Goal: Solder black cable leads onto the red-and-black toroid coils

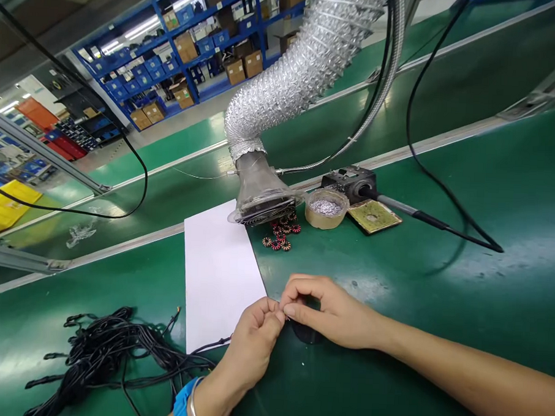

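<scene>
My left hand (257, 334) is closed in a pinch on a black cable (221, 342), which runs out of it to the left over a white sheet (219, 273). Against its fingertips, my right hand (330, 313) pinches thumb and forefinger together; what lies between them is too small to make out. Both hands hover low above the green table (389, 384). A large tangle of black cables (110, 348) lies left of my left wrist. Beyond my hands sits a small heap of ring-shaped coils (278, 239) with red and tan windings, partly under the hood.
A fume hood nozzle (264, 192) hangs from a silver flexible duct (296, 80) ahead of my hands. Behind to the right stand a round tub of metal shavings (326, 210), a yellowish sponge pad (375, 216) and a soldering iron (410, 211) in its holder, its cord looping rightward.
</scene>
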Demonstrator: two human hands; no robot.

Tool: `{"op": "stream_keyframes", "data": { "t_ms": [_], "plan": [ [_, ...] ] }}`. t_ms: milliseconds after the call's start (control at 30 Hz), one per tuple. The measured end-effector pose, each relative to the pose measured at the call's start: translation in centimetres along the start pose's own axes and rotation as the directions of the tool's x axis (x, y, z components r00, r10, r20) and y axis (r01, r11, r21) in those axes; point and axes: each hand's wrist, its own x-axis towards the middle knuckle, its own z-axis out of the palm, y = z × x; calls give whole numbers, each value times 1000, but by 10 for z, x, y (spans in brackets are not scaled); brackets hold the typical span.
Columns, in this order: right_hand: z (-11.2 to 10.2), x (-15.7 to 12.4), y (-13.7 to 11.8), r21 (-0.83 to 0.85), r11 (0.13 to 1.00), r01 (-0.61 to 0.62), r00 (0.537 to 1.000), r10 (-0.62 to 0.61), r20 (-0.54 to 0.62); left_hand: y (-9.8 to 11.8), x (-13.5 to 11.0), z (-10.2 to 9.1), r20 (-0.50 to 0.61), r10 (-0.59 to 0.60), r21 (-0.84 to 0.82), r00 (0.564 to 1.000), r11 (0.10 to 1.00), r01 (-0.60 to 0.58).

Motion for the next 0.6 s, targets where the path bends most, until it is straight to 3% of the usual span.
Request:
{"op": "stream_keyframes", "data": {
  "t_ms": [200,300,400,500,600],
  "plan": [
    [-5,-1,9,-276,955,106,994,-105,18,-7,0,-1,36,-1,80,999,997,-2],
    [-21,12,25,-413,911,-5,983,-72,-170,-9,0,-2,38,42,123,998,991,-46],
    [-32,31,46,-531,832,-161,913,-79,-400,-10,-1,-1,83,61,183,995,980,-75],
    [-31,51,63,-607,766,-214,879,-119,-461,-9,-4,1,129,68,240,989,966,-98],
    [-29,62,69,-645,732,-220,876,-142,-460,-7,-6,2,142,58,308,988,946,-99]
  ]
}}
